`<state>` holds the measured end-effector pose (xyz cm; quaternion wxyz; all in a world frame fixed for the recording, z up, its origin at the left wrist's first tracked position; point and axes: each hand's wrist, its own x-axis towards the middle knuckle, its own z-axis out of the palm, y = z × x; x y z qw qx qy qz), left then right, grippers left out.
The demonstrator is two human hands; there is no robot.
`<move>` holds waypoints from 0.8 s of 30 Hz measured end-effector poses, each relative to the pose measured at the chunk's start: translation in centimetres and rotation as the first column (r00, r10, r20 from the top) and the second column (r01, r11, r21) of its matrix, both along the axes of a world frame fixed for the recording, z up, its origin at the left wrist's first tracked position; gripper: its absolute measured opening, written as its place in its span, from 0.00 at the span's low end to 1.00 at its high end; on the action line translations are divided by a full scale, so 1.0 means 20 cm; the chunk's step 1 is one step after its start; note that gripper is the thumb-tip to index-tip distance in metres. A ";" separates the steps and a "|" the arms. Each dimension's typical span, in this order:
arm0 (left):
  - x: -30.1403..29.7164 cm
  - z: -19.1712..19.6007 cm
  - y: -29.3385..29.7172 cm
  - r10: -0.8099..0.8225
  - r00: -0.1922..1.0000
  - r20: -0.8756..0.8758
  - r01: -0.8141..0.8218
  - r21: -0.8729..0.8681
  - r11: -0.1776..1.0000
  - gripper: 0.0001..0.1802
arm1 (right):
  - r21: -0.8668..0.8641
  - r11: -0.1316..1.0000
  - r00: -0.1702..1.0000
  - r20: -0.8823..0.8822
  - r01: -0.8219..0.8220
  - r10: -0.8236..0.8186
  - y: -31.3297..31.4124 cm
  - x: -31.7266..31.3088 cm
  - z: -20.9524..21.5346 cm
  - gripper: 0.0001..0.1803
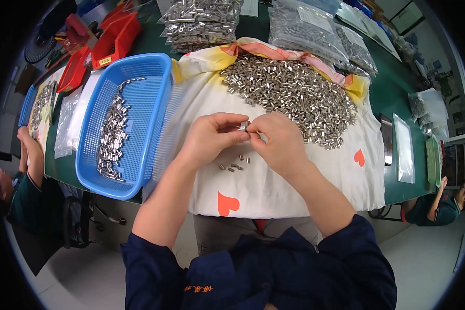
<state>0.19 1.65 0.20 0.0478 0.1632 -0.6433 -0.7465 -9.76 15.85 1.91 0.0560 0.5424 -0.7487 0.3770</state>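
Over the white cloth [263, 191], my left hand [206, 139] pinches a small shiny metal sleeve [244, 125] between thumb and forefinger. My right hand [280, 140] meets it there, fingers closed and tips against the sleeve; what they grip is too small to make out. Just beyond my hands lies a large heap of short metal sleeves [294, 93]. Several loose sleeves [234, 167] are scattered on the cloth nearer to me, below my fingers. To the left, a blue plastic basket [163, 113] holds a long strip of similar sleeves [113, 137].
Clear bags of metal parts [201, 26] and more bags [307, 31] stand at the back. Red bins [116, 44] are at the far left. A phone [386, 137] and a flat plastic bag [403, 150] lie at the right. Other people sit at both sides.
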 end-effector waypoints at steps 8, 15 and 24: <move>0.01 0.03 -0.01 -0.062 0.998 0.009 0.061 0.031 0.998 0.18 | 0.175 0.980 0.841 0.541 -0.096 -0.014 0.02 -0.06 0.05 0.08; 0.03 0.06 -0.01 -0.198 0.978 0.063 0.193 0.085 0.978 0.17 | 0.240 0.960 0.939 0.270 0.146 -0.211 0.08 -0.21 0.08 0.07; 0.02 0.06 0.00 -0.195 0.980 0.048 0.192 0.066 0.979 0.15 | 0.336 0.909 0.959 -0.214 0.248 -0.183 0.02 -0.17 -0.08 0.04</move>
